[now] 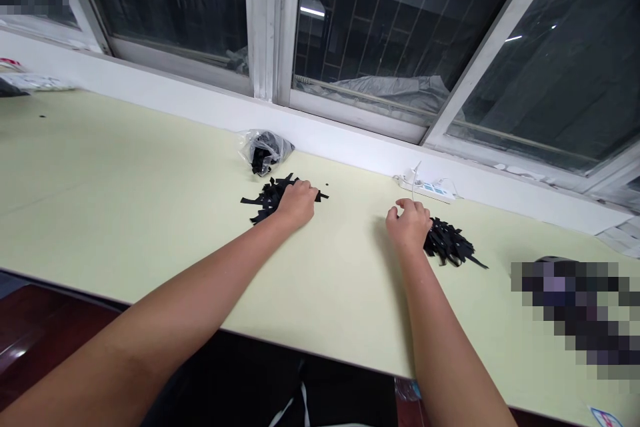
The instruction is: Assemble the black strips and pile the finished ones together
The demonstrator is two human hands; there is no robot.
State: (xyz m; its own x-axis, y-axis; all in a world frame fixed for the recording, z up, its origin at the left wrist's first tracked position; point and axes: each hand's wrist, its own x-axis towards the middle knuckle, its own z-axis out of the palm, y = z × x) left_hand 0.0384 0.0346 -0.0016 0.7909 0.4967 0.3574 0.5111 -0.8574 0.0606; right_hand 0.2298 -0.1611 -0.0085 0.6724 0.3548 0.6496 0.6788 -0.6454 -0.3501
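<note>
My left hand lies over a loose pile of short black fabric-like strips. Its fingers are closed, and black strip ends stick out beside the fingertips; the hand hides part of that pile. Farther right, my right hand is held just left of a second pile of black strips, partly covering its edge. The right thumb and forefinger are curled with a gap between them, and nothing shows in that gap. The other right fingers are mostly hidden.
Behind the left pile, a clear plastic bag holds more black strips. A white power strip with a cable lies by the wall under the windows. The pale yellow table carries a dark blurred item at right and plastic packaging far left.
</note>
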